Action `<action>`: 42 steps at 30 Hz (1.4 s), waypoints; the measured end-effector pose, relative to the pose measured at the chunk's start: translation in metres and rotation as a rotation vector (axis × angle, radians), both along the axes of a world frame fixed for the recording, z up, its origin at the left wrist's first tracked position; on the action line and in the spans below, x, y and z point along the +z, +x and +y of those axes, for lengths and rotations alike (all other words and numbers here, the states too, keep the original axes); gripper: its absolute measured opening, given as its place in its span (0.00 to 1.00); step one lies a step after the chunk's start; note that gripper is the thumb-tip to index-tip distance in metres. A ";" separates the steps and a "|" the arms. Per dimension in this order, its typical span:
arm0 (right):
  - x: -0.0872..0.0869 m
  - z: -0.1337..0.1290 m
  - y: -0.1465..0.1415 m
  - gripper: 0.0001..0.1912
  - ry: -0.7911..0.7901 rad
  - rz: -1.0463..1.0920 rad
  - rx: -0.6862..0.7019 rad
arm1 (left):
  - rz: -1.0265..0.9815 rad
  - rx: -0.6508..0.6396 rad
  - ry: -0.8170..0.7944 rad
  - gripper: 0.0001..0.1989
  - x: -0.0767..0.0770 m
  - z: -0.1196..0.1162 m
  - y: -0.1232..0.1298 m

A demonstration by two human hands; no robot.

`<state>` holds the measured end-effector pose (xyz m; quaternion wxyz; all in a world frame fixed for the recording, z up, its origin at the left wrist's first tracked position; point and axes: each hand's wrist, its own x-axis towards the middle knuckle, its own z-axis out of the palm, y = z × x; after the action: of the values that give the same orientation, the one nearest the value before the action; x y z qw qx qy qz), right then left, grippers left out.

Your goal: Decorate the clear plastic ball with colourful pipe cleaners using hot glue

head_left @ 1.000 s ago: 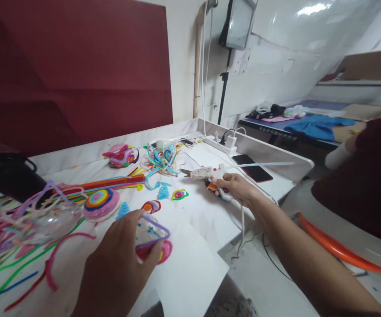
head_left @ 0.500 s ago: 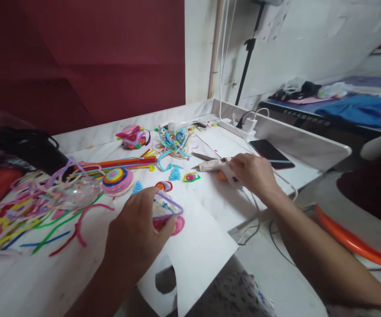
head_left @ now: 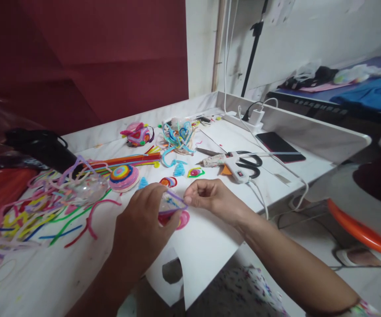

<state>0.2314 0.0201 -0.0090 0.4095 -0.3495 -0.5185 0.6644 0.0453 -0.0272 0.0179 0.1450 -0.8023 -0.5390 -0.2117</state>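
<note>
My left hand (head_left: 144, 220) is closed round a small triangular craft piece (head_left: 170, 203), edged with purple pipe cleaner and pale in the middle. At its right corner, the thumb and forefinger of my right hand (head_left: 212, 198) pinch the purple edge. Just below the piece shows a pink coiled disc (head_left: 183, 219), partly covered by my left hand. A white glue gun (head_left: 235, 169) lies beyond my right hand, next to black-handled scissors (head_left: 250, 163). White paper (head_left: 203, 246) with a cut-out hole spreads beneath my hands.
Loose pipe cleaners (head_left: 61, 220) lie tangled on the left, near a striped round disc (head_left: 123, 178). Small coiled shapes, including a green-edged eye shape (head_left: 196, 172), sit ahead. A phone (head_left: 280, 146) and a power strip (head_left: 243, 122) with cables are at right.
My right hand has let go of the glue gun, now lying on the table, and has moved left to the purple-edged piece. My left hand still holds that piece.
</note>
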 end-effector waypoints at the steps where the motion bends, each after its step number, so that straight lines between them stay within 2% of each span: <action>1: -0.001 0.000 0.000 0.19 -0.015 0.000 0.007 | -0.008 -0.005 0.003 0.20 0.000 0.000 0.000; 7: -0.006 0.002 0.000 0.20 -0.068 0.022 0.035 | 0.007 0.014 -0.049 0.17 0.004 -0.002 0.002; 12: -0.007 0.003 -0.002 0.19 -0.140 -0.030 0.061 | -0.002 -0.015 0.053 0.19 -0.001 0.002 -0.001; 15: -0.005 0.003 -0.003 0.19 -0.219 -0.040 0.068 | -0.011 -0.029 0.061 0.19 -0.004 0.002 -0.002; 26: -0.012 0.007 -0.005 0.14 -0.334 0.100 0.170 | -0.019 -0.069 0.055 0.16 -0.001 0.002 -0.002; 37: -0.014 0.007 -0.006 0.21 -0.370 0.159 0.147 | -0.021 -0.116 0.035 0.14 0.003 0.004 -0.003; 42: -0.013 0.005 -0.009 0.25 -0.364 0.142 0.109 | -0.031 -0.113 0.002 0.22 0.001 0.006 -0.009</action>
<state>0.2227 0.0253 -0.0225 0.3386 -0.3416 -0.3779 0.7911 0.0359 -0.0214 0.0187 0.1251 -0.8280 -0.4946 -0.2324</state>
